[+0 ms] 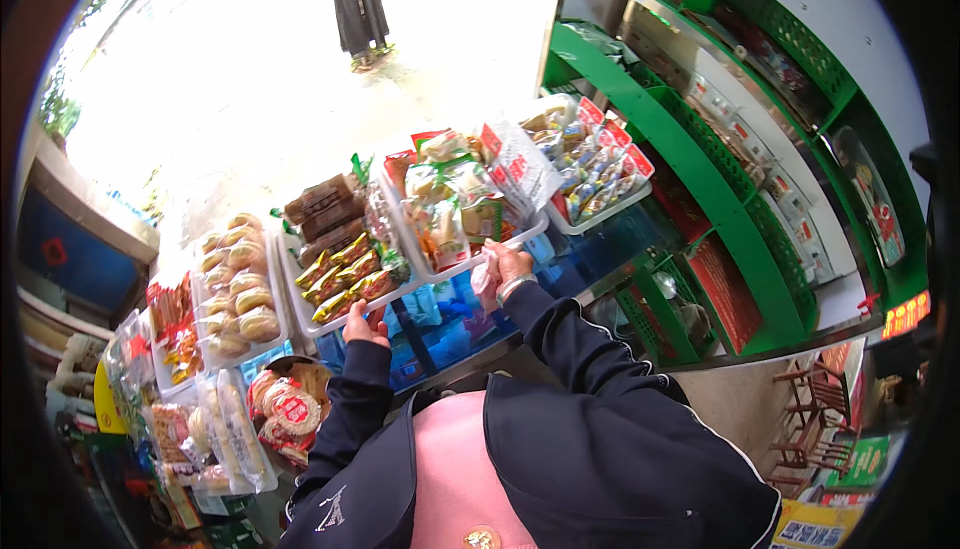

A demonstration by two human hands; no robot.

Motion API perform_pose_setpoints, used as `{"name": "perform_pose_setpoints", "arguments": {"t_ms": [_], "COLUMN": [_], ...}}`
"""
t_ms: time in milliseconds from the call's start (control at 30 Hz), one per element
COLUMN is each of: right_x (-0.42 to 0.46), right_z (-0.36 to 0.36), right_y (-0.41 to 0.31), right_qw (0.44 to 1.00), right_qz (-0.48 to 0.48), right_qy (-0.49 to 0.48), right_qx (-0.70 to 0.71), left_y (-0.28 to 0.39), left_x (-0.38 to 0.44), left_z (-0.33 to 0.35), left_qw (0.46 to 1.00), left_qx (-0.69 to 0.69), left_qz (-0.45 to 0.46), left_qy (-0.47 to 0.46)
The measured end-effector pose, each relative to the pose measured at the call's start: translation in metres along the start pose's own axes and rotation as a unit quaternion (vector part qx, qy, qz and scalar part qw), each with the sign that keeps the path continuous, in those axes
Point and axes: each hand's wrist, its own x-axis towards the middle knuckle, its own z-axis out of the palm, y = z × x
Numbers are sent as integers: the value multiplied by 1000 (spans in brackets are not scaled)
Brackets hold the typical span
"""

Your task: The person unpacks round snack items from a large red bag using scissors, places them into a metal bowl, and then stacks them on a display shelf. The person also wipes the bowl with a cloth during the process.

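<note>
My left hand is at the near rim of a white plastic tray, its thumb against the edge and its other fingers curled. Yellow-wrapped snack packets and brown packaged cakes fill that tray. In my right hand is a crumpled pink cloth, partly hidden by the fingers. This hand is at the near edge of a second white tray, which holds mixed bagged snacks. Both trays rest on a glass display counter with blue packages inside.
On the right, a tray of wrapped sweets with red-and-white tags adjoins green shelving. Packaged round buns and a tub of round crackers stand left. A person in a dark skirt is beyond the counter. Wooden chairs stand behind right.
</note>
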Motion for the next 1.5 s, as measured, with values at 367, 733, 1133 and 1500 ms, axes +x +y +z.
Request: {"name": "perform_pose_setpoints", "arguments": {"t_ms": [367, 733, 1133, 1500], "right_x": [24, 54, 82, 73], "right_z": [-116, -78, -94, -82], "right_y": [-92, -142, -157, -126], "right_qw": [979, 967, 969, 985], "right_qz": [-145, -144, -182, -154], "right_qy": [146, 202, 167, 30], "right_qx": [6, -54, -13, -69], "left_y": [-44, -75, -84, -91], "left_x": [-54, -19, -7, -10], "left_z": [59, 89, 96, 96], "left_qw": [953, 965, 968, 980], "left_qx": [74, -30, -8, 2], "left_qz": [-172, -172, -159, -109], "left_qy": [-237, -195, -196, -169]}}
